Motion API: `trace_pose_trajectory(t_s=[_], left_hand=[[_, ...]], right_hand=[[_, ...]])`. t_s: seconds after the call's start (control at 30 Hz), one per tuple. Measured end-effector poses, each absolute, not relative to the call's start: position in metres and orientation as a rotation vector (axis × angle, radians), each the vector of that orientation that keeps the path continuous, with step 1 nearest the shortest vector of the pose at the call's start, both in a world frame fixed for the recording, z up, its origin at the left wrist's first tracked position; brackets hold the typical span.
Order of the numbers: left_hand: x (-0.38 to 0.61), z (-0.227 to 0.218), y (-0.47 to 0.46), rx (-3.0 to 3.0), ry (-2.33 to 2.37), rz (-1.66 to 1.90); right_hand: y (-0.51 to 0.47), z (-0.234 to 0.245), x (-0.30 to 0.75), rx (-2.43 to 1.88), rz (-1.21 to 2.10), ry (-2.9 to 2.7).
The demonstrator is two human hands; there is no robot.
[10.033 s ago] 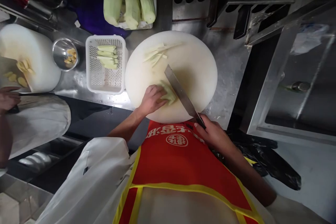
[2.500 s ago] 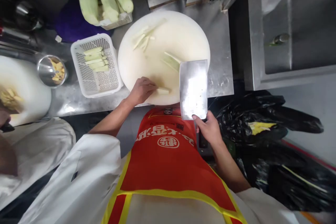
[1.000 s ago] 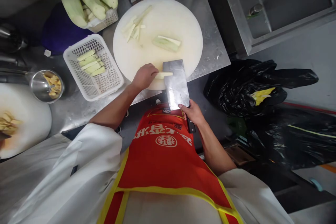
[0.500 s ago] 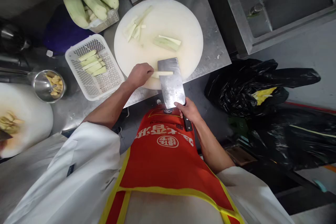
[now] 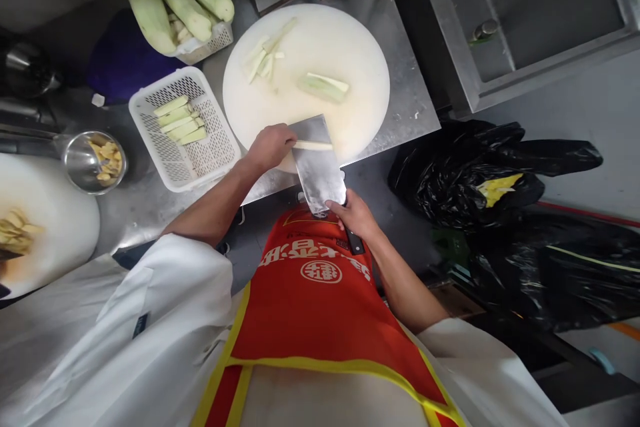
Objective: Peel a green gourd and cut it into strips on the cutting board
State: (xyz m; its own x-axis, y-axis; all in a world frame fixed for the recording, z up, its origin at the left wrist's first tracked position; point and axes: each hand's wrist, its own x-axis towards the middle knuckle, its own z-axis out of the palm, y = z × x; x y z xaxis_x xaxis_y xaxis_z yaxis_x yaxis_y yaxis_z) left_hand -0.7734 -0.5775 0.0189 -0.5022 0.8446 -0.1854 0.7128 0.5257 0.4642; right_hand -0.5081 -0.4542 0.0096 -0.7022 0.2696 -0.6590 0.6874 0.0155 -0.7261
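Steel table, cleaver now slid closer to the left fingers pinching a pale vegetable strip across its blade; right fingers clamped round the cleaver.

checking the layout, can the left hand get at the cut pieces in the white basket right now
Probably yes: the white basket is open-topped, near the left hand, and nothing covers the cut pieces. But that hand grips a pale strip, so may need freeing first.
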Motion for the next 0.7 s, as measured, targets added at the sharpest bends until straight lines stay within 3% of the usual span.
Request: trace_pose_trajectory(t_s=[0.23, 0.43, 0.6, 0.7], left_hand=[[-0.767, 0.021, -0.581, 1.254, 2.388, 0.524], [-0.818, 0.04, -0.57, 0.984, 2.682, 0.621], [-0.894, 0.029, -0.538, 0.88, 2.785, 0.576], [-0.898, 0.01, -0.515, 1.184, 2.629, 0.515]], right_hand=[[-0.464, 0.019, -0.543, 0.812, -1.583, 2.125], [-0.45, 0.042, -0.578, 0.759, -1.533, 2.202], [-0.421, 0.052, -0.544, 0.859, -1.559, 2.174], [-0.402, 0.045, -0.509, 1.036, -1.639, 2.097]])
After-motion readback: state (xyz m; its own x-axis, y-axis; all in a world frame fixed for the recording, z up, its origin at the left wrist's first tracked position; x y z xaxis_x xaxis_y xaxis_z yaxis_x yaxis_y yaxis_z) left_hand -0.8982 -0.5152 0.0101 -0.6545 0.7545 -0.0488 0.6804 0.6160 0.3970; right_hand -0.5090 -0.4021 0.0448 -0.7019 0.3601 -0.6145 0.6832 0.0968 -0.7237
